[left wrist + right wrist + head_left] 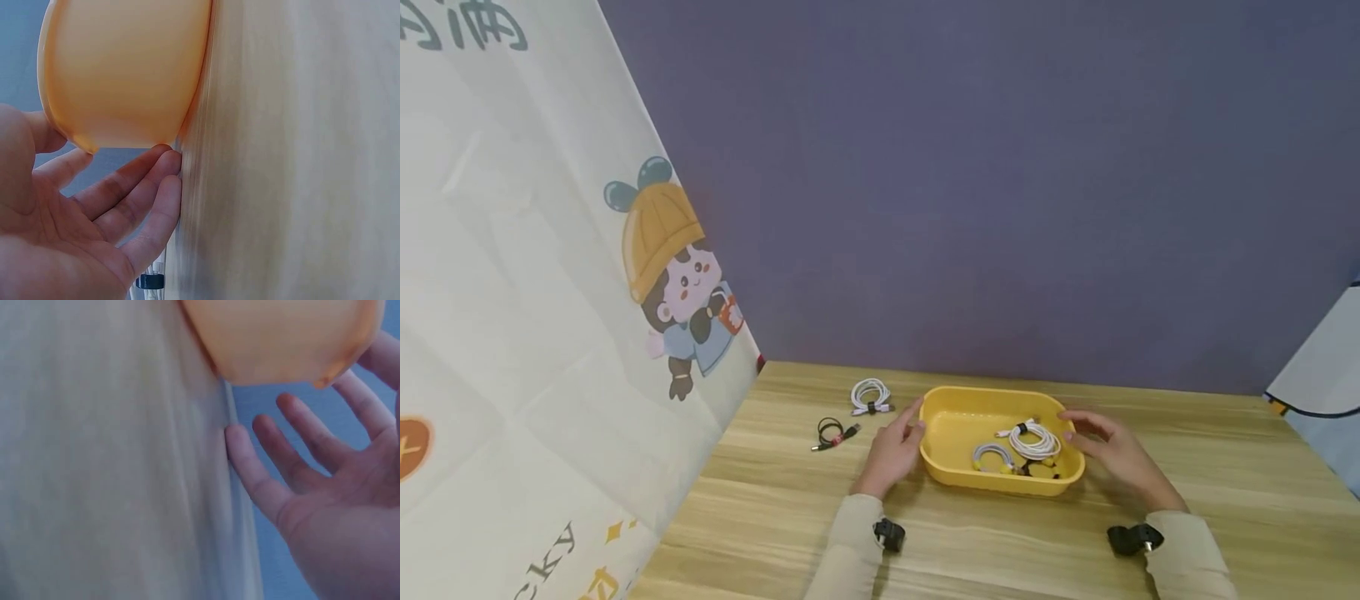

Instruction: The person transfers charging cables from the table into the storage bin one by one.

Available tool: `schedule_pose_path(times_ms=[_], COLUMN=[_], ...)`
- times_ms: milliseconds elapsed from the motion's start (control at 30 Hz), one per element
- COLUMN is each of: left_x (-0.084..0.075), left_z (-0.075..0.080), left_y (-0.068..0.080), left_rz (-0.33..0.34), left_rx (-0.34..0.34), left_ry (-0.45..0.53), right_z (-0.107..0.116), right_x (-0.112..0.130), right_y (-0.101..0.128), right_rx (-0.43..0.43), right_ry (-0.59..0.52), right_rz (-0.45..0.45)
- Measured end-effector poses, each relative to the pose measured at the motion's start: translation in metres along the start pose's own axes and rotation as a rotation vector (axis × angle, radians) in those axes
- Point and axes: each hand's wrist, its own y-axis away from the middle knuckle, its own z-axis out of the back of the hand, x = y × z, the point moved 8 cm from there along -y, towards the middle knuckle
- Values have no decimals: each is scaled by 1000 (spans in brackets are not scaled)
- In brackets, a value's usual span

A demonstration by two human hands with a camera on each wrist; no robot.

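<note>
A yellow plastic basket (966, 479) stands on the wooden table in the head view. My left hand (891, 450) touches its left end, with thumb and index finger at the rim and the other fingers spread below. At the opposite end my right hand (1112, 454) has thumb and index finger at the rim, its other fingers loose and apart. Inside lie a coiled white cable (1037, 442) with a black strap, a grey cable (992, 450) with yellow ends, and a small dark cable (1041, 473), partly hidden.
Left of the basket, a second coiled white cable (871, 395) and a short black cable (833, 435) lie on the table (760, 500). A dark blue-grey wall (970, 192) rises behind, and a printed white sheet (535, 275) hangs at the left.
</note>
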Motion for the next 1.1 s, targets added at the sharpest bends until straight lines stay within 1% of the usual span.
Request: schedule_pose_path(times_ms=[100, 233, 500, 667, 767, 1000, 1100], left_x=[2, 2, 8, 9, 10, 12, 13], left_z=[1, 4, 9, 11, 12, 14, 15], left_y=[3, 6, 10, 13, 15, 20, 22], left_rz=[0, -15, -27, -30, -26, -34, -31], left_rx=[9, 18, 34, 53, 61, 79, 86], left_ry=[-4, 6, 25, 38, 42, 47, 60], right_z=[-6, -11, -26, -37, -42, -47, -48], right_x=[-4, -7, -4, -1, 1, 2, 5], right_y=[6, 13, 23, 32, 36, 45, 49], right_rx=[29, 51, 112, 163, 199, 204, 199], right_ry=[-37, -69, -130, -254, -316, -325, -327], right_rz=[-32, -38, -83, -94, -83, -96, -84])
